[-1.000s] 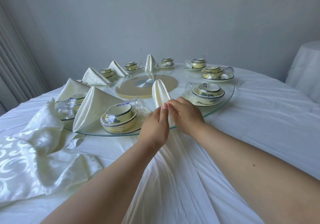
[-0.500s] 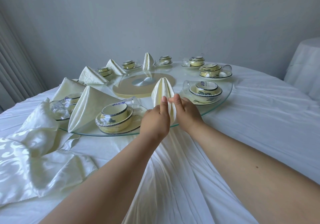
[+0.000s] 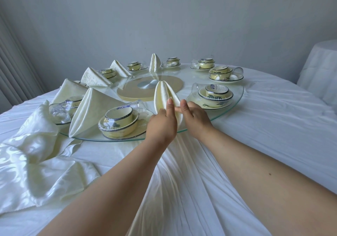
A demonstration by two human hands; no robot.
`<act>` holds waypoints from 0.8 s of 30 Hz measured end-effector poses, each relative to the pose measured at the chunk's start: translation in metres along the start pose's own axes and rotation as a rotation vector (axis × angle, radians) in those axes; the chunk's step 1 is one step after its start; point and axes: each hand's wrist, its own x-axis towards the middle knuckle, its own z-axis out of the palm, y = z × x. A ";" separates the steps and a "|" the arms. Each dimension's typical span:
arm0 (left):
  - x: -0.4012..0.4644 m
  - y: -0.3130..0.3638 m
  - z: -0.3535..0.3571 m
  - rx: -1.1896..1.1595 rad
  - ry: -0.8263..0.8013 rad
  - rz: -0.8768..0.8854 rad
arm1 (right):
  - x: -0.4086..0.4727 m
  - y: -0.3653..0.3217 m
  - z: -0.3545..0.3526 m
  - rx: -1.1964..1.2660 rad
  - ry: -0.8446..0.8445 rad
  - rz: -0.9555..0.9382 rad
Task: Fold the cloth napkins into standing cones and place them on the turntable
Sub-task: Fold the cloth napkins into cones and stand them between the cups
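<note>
Both hands are right together at the near edge of the glass turntable [image 3: 235,97], working on one cream napkin cone [image 3: 163,94] that stands upright on the glass. The left hand [image 3: 162,124] has its fingers up against the cone's near side, index finger straight along the fold. The right hand [image 3: 196,119] pinches the cone's right flap with thumb and index finger, so it's got hold of the cloth.

Five more folded cones are on the turntable: a big one [image 3: 91,110] just left of the hands, then three [image 3: 70,91] [image 3: 94,78] [image 3: 119,69] curving away along the left rim, and one [image 3: 154,62] at the far side. Wrapped bowl sets sit between them, the nearest one [image 3: 118,122] just left of the left hand, another [image 3: 215,94] just right of the cone. A heap of unfolded napkins [image 3: 32,166] lies on the white tablecloth [image 3: 273,135] at near left.
</note>
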 end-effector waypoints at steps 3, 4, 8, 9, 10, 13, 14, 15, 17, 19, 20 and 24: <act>-0.001 0.000 -0.002 -0.018 -0.009 -0.007 | -0.001 0.000 -0.002 -0.027 0.021 0.031; 0.000 -0.001 -0.001 0.003 -0.013 -0.001 | -0.001 0.000 -0.002 -0.041 0.034 0.035; 0.004 -0.003 0.001 0.067 -0.007 -0.046 | 0.000 -0.001 -0.003 -0.056 0.081 0.037; 0.005 -0.003 0.002 0.079 -0.005 -0.041 | 0.000 -0.002 -0.003 -0.059 0.084 0.036; 0.005 -0.002 0.001 0.084 -0.006 -0.031 | -0.001 -0.002 -0.003 -0.062 0.084 0.035; 0.001 0.000 -0.002 0.064 -0.015 -0.008 | -0.002 -0.004 -0.003 -0.052 0.085 0.041; -0.001 0.001 -0.003 0.048 -0.018 -0.008 | -0.002 -0.005 -0.003 -0.047 0.084 0.044; -0.003 0.001 -0.004 0.037 -0.020 -0.002 | -0.002 -0.006 -0.004 -0.044 0.085 0.044; -0.006 0.000 -0.005 0.048 -0.012 0.027 | -0.002 -0.009 -0.005 -0.052 0.098 0.035; -0.010 -0.002 -0.007 0.057 0.018 0.041 | 0.000 -0.013 -0.007 -0.051 0.117 0.040; -0.013 -0.003 -0.008 0.061 0.028 0.045 | 0.003 -0.014 -0.008 -0.040 0.128 0.052; -0.026 -0.002 -0.015 0.071 0.048 0.072 | 0.009 -0.024 -0.017 -0.030 0.129 0.095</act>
